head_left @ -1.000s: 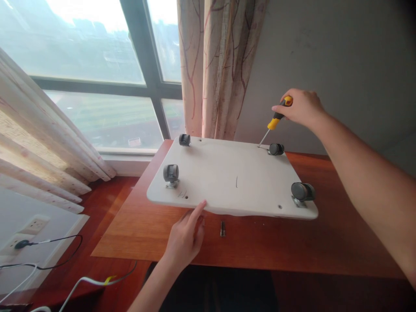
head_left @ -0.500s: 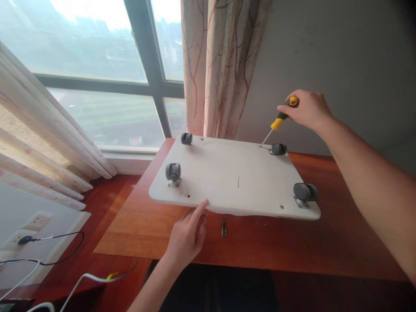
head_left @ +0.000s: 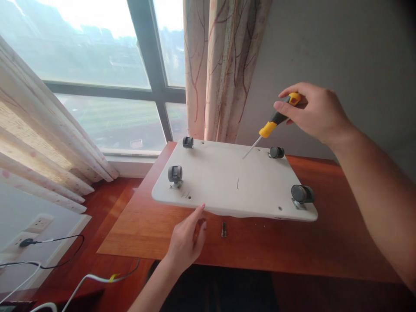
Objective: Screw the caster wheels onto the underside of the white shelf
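A yellow and black screwdriver (head_left: 276,116) is gripped in my right hand (head_left: 312,108); its tip hovers over the white board (head_left: 221,173), pointing down and left. My left hand (head_left: 186,236) is at the board's near edge, index finger stretched to the rim and the other fingers loosely bent, holding nothing. Black casters stand up at the board's corners, among them the near-left caster (head_left: 175,174) and the near-right caster (head_left: 302,195). A screw sits in the near-right hole (head_left: 280,208). Two screws (head_left: 224,229) lie on the wooden table, just in front of the board.
The board rests on a reddish-brown wooden table (head_left: 136,234). Behind it are a window (head_left: 113,117) and curtains (head_left: 221,69), with a grey wall (head_left: 325,52) to the right. At the lower left, a plug (head_left: 27,242) sits in a socket, with cables hanging nearby.
The screwdriver has lifted from the hole on the board's far side and moved left and nearer to me. My left hand stays by the near edge.
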Demonstrator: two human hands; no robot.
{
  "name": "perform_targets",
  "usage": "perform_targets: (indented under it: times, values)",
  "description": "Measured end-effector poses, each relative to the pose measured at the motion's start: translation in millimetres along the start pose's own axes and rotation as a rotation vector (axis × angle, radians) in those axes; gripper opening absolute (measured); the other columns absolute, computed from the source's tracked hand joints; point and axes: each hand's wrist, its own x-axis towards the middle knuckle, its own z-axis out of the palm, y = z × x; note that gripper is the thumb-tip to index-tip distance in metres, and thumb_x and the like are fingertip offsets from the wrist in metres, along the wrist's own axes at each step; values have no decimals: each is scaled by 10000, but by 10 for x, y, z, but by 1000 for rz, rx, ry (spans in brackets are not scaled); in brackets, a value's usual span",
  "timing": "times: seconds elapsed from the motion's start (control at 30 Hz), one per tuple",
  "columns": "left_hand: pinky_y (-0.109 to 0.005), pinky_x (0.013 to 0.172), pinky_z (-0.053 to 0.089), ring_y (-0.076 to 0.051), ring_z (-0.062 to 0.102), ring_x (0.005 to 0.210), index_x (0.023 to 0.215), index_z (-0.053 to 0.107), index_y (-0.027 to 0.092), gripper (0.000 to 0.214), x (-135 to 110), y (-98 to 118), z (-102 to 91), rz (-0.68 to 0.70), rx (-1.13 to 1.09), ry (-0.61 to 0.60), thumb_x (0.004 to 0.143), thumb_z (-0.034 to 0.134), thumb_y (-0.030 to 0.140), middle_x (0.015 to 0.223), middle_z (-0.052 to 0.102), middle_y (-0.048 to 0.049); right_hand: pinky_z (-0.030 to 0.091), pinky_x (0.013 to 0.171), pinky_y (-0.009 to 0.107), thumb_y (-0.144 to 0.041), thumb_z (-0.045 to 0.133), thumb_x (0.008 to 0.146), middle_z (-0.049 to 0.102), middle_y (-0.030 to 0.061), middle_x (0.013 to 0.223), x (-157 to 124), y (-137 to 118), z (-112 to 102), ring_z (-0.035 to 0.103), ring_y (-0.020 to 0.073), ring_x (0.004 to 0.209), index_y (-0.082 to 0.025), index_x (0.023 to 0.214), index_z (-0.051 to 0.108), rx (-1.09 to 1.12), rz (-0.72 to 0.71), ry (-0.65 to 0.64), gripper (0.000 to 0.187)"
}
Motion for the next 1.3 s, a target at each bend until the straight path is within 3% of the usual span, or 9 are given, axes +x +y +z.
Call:
perform_targets:
  times: [0.17,0.33,0.4,0.5,0.57,0.73,0.87,1.0,1.3]
  values:
    - [-208,663,525,-105,620,727,1323,551,211,396,99,222,-193,3,-106,88,951,517,79,963,686,-45,634,701,409,-670,637,812,722,-63,971,-671,-576,-86,725,218,810,-510,1116,653,188,-33,-131,343]
    - [-224,654,537,-126,623,764,1405,485,196,443,329,523,-386,8,-63,24,973,574,233,1053,678,-85,614,688,436,-608,679,790,715,-157,846,-1256,-978,217,713,207,754,-750,1170,520,373,-141,-279,436]
    - [-227,634,537,-126,615,724,1417,473,204,486,404,615,-430,22,21,30,962,610,310,1022,686,-74,608,689,405,-562,665,834,731,-134,918,-1407,-1071,400,709,196,765,-698,1252,513,455,-196,-317,465]
    - [-222,613,535,-104,588,634,1401,481,220,493,478,693,-466,31,141,91,942,640,306,1017,706,-57,583,758,348,-495,670,892,745,6,1009,-1546,-1158,615,705,193,828,-337,1332,602,485,-269,-324,472]
    - [-213,619,536,-91,579,600,1398,484,226,479,503,700,-480,32,170,114,941,627,249,994,716,-41,563,771,319,-493,672,908,736,59,1004,-1594,-1184,678,692,189,844,-197,1299,613,485,-286,-331,494]
    - [-186,583,509,-77,551,564,1474,445,240,560,482,611,-515,15,156,128,940,609,205,870,675,9,543,745,271,-433,640,946,696,82,1154,-1679,-1085,566,675,157,881,-189,1389,526,528,-216,-420,518]
    - [-212,618,535,-102,599,618,1564,320,256,722,404,498,-570,-47,120,164,919,639,190,866,679,5,493,766,271,-268,506,1018,706,18,917,-1886,-843,476,656,145,817,-222,1015,691,363,-228,-602,191]
    - [-263,680,579,-152,680,714,1592,254,248,760,332,391,-643,-90,132,126,930,623,189,873,694,-20,467,743,275,-209,501,1002,706,11,911,-2205,-550,671,669,164,831,-247,960,713,130,-308,-873,219]
    - [-306,687,617,-186,731,759,1587,284,234,734,242,245,-730,-100,185,155,936,619,173,1006,743,-93,483,722,276,-216,523,985,685,27,1058,-2475,-377,1130,687,198,914,-255,1095,704,2,-254,-862,216]
